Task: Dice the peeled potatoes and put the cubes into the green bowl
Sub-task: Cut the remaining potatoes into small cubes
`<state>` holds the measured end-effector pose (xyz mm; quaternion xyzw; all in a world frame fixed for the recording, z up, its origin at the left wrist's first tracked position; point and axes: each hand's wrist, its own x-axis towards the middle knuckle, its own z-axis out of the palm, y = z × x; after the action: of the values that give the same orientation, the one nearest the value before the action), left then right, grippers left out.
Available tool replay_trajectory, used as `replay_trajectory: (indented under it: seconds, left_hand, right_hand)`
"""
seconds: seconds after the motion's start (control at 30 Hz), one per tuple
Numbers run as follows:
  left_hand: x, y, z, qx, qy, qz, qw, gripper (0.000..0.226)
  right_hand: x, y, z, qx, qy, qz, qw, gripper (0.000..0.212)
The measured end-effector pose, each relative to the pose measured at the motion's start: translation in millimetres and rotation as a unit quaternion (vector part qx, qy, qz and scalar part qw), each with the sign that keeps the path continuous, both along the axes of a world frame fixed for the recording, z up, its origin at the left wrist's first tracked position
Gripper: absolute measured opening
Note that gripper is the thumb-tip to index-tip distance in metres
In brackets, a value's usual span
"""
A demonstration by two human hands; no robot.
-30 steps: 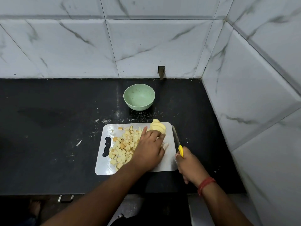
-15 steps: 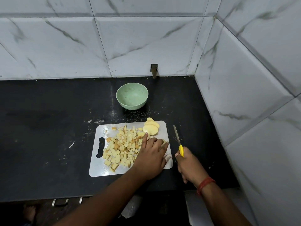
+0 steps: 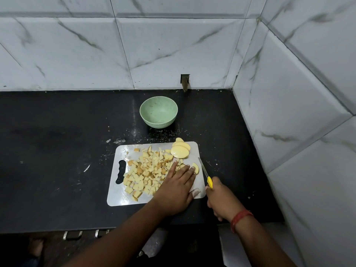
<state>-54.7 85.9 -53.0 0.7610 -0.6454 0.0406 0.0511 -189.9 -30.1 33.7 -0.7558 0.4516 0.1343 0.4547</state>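
A white cutting board [image 3: 119, 197] lies on the black counter. A pile of potato cubes [image 3: 146, 170] covers its middle. Several potato slices [image 3: 180, 151] lean together at its far right corner. My left hand [image 3: 177, 187] lies flat on the board's right part, fingers straight, fingertips touching a small potato slice [image 3: 196, 167]. My right hand [image 3: 221, 199] grips a yellow-handled knife [image 3: 205, 173] just off the board's right edge, blade pointing away from me. The green bowl [image 3: 158, 111] stands empty behind the board.
Tiled walls close the counter at the back and on the right. A small dark fitting [image 3: 185, 82] sticks out of the back wall behind the bowl. Potato scraps and starch marks [image 3: 117, 141] dot the counter around the board. The counter's front edge runs under my forearms.
My left hand has drawn back from the potato slices toward me and flattened on the board with one small slice at its fingertips. The knife hand has hardly moved.
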Motion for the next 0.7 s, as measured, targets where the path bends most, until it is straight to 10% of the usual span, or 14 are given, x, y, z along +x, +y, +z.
replay_trajectory:
  seconds: [0.7]
  left_hand:
    - [2.7, -1.2, -4.5, -0.036, 0.02, 0.009, 0.999, 0.057]
  right_hand:
    - [11.9, 9.4, -6.1, -0.113, 0.083, 0.083, 0.987, 0.019]
